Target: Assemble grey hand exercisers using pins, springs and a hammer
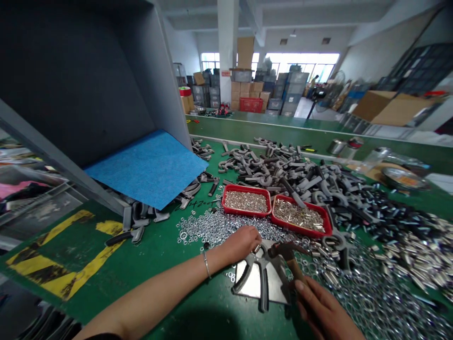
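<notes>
My right hand [318, 300] is wrapped round the wooden handle of a hammer [293, 264]. The hammer's dark head is above the right side of a flat metal plate [244, 285]. A grey plier-shaped tool [260, 264] lies on that plate, its two dark-gripped handles spread towards me. At the tool's upper end, my left hand [245, 242] has its fingers pinched together. A small shiny metal piece shows by the fingertips; what they grip is mostly hidden. Small metal rings [201, 227] lie scattered behind my left hand.
Two red trays [247, 215] [302, 229] hold small metal pieces. Behind them lies a heap of grey tool halves [272, 165]. Loose metal sleeves [410, 257] and rings cover the right side. At left, a large grey bin [155, 85] stands tilted beside a blue sheet [152, 165].
</notes>
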The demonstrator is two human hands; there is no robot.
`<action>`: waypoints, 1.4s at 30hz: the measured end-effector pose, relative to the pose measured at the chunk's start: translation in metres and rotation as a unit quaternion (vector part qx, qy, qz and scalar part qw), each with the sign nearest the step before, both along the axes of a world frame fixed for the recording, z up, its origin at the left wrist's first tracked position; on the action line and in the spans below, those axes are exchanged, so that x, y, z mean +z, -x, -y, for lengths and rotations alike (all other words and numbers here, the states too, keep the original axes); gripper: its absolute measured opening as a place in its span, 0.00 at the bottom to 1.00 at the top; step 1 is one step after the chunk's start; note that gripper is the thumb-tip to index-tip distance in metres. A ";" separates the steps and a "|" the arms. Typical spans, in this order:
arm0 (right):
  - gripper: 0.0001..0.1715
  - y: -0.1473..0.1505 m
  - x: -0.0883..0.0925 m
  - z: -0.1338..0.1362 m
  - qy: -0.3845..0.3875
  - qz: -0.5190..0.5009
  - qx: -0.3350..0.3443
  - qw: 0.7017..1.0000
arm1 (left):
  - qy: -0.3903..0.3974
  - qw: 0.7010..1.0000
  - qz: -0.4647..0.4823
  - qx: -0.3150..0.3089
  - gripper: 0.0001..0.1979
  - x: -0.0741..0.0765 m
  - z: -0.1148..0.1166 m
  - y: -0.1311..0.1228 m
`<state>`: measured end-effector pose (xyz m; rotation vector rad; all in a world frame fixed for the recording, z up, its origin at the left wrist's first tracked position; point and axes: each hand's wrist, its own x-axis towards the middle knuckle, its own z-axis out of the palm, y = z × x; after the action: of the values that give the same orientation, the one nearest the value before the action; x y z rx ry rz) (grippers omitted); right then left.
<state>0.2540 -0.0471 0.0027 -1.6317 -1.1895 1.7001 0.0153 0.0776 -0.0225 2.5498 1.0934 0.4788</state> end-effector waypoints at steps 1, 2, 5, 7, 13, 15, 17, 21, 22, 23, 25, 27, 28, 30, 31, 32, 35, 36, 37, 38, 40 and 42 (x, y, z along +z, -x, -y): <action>0.27 -0.001 -0.001 0.000 0.000 0.000 0.003 1.000 | 0.010 1.000 0.009 0.012 0.07 0.000 -0.001 0.000; 0.26 -0.002 -0.001 0.000 0.001 -0.002 0.003 1.000 | 0.020 0.999 0.017 0.024 0.07 -0.001 -0.001 0.001; 0.25 -0.001 -0.004 0.002 0.004 -0.012 -0.012 1.000 | 0.040 0.997 0.031 0.050 0.08 -0.003 -0.002 0.001; 0.25 0.000 -0.005 0.003 0.006 -0.015 -0.024 1.000 | 0.048 0.997 0.034 0.058 0.08 -0.004 -0.002 0.001; 0.25 0.002 -0.006 0.002 0.006 -0.020 -0.014 1.000 | 0.043 0.997 0.019 0.066 0.08 -0.006 -0.002 -0.001; 0.26 0.003 -0.004 0.001 0.005 -0.024 -0.010 1.000 | 0.030 0.998 0.009 0.062 0.08 -0.006 -0.001 -0.002; 0.26 0.003 -0.001 0.001 0.005 -0.022 -0.009 1.000 | 0.012 0.999 -0.005 0.052 0.08 -0.005 0.000 -0.003; 0.27 0.002 -0.002 0.002 0.009 -0.007 -0.013 1.000 | -0.038 0.998 -0.039 0.006 0.09 -0.002 0.004 -0.006; 0.27 0.001 -0.004 0.001 0.009 -0.005 -0.007 1.000 | -0.062 0.996 -0.056 -0.019 0.10 -0.001 0.004 -0.007; 0.27 0.001 -0.006 0.001 0.007 -0.003 0.001 1.000 | -0.086 0.993 -0.073 -0.042 0.10 -0.002 0.004 -0.007; 0.27 -0.001 -0.008 -0.002 -0.004 0.012 0.022 1.000 | -0.120 0.986 -0.097 -0.059 0.10 -0.002 0.004 -0.008; 0.26 -0.002 -0.003 -0.008 -0.039 0.052 0.037 0.997 | -0.122 0.987 -0.099 -0.029 0.08 -0.002 0.006 -0.006; 0.25 -0.003 0.003 -0.013 -0.069 0.080 0.048 0.993 | -0.114 0.990 -0.085 0.001 0.08 -0.001 0.008 -0.003; 0.23 -0.003 0.020 -0.022 -0.135 0.141 0.081 0.977 | -0.095 0.993 -0.040 0.057 0.09 0.004 0.018 0.005; 0.23 -0.003 0.029 -0.027 -0.165 0.168 0.103 0.966 | -0.080 0.994 -0.017 0.075 0.10 0.007 0.025 0.010; 0.23 -0.003 0.037 -0.031 -0.189 0.190 0.124 0.955 | -0.063 0.994 -0.001 0.084 0.11 0.010 0.032 0.015; 0.24 0.002 0.048 -0.046 -0.236 0.247 0.158 0.926 | -0.024 0.998 -0.018 0.054 0.11 0.019 0.050 0.030; 0.23 0.004 0.047 -0.051 -0.238 0.266 0.170 0.919 | -0.021 0.998 -0.039 0.037 0.11 0.021 0.053 0.032; 0.23 0.006 0.045 -0.057 -0.231 0.282 0.185 0.913 | -0.022 0.998 -0.060 0.025 0.10 0.022 0.054 0.034; 0.22 0.008 0.041 -0.061 -0.219 0.291 0.203 0.909 | -0.028 0.996 -0.080 0.017 0.08 0.022 0.055 0.035; 0.22 0.011 0.036 -0.070 -0.197 0.278 0.233 0.911 | -0.040 0.993 -0.110 0.015 0.07 0.020 0.052 0.034; 0.22 0.013 0.035 -0.074 -0.209 0.249 0.231 0.917 | -0.053 0.991 -0.118 0.022 0.08 0.016 0.047 0.032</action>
<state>0.2410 0.0273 0.0373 -1.6317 -2.1608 1.1507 -0.0165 0.0302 -0.0064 2.7335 1.2383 0.2555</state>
